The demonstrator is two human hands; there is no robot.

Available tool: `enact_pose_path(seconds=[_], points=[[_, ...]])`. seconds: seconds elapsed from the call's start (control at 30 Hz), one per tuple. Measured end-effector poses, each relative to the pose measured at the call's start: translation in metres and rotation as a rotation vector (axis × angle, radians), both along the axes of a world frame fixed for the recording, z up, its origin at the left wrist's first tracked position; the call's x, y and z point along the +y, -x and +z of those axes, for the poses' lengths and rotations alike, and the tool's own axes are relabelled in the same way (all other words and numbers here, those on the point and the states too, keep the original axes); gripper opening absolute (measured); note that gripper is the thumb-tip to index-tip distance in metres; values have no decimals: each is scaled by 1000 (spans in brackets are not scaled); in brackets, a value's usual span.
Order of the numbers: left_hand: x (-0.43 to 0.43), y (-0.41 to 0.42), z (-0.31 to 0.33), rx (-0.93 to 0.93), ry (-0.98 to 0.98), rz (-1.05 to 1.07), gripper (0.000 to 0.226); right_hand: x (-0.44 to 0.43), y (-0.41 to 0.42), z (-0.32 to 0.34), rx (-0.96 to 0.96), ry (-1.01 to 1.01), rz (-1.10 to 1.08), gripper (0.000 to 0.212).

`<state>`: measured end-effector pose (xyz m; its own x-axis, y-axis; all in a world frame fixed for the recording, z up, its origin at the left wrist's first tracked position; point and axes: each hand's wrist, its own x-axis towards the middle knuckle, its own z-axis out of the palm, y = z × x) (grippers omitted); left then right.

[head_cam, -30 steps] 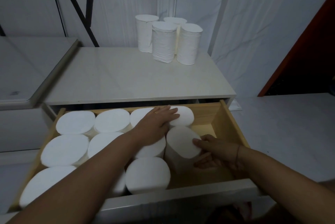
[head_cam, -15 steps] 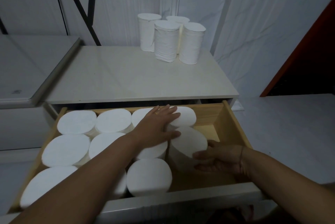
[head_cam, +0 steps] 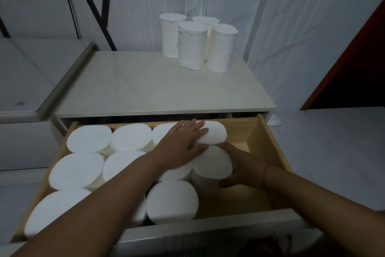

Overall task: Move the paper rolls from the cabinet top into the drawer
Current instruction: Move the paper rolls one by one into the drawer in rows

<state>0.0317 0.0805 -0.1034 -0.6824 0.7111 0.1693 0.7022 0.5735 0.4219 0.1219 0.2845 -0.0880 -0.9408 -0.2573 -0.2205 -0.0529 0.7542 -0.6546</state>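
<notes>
four white paper rolls [head_cam: 198,42] are left upright on the pale cabinet top [head_cam: 145,88]. in the wooden drawer [head_cam: 268,148], one upright roll [head_cam: 212,163] is cupped by the half-open right hand [head_cam: 243,167] and nudged into line, while neighbours are steadied under the flat, spread left hand [head_cam: 181,142].

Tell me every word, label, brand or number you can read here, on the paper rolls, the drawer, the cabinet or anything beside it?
None can be read.
Paper rolls on the cabinet top: plain white, no print shows.
Rolls in the drawer: blank white ends.
Drawer and cabinet top: bare, no label.
Grey surface at the left: a small dark mark, perhaps a sticker, too small and blurred to read.
</notes>
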Motion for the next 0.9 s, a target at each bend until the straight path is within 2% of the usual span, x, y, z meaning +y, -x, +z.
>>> enact_pose_path(seconds=[0.13,0.23,0.3,0.47,0.57,0.9], points=[[0,1,-3,5,4,13,57,5,2,-7,-29,9,-146,76],[0,0,-5,40,30,19,60,6,1,-11,-52,29,-160,72],[1,0,-5,67,45,21,61,5,1,-13,-36,41,-148,78],[2,-2,-4,89,52,55,59,0,5,-10,2,161,-104,115],[1,-2,-3,94,54,66,60,0,10,-11,-45,163,-48,126],[5,-4,-2,130,90,56,60,1,14,-16,-46,170,-34,124]])
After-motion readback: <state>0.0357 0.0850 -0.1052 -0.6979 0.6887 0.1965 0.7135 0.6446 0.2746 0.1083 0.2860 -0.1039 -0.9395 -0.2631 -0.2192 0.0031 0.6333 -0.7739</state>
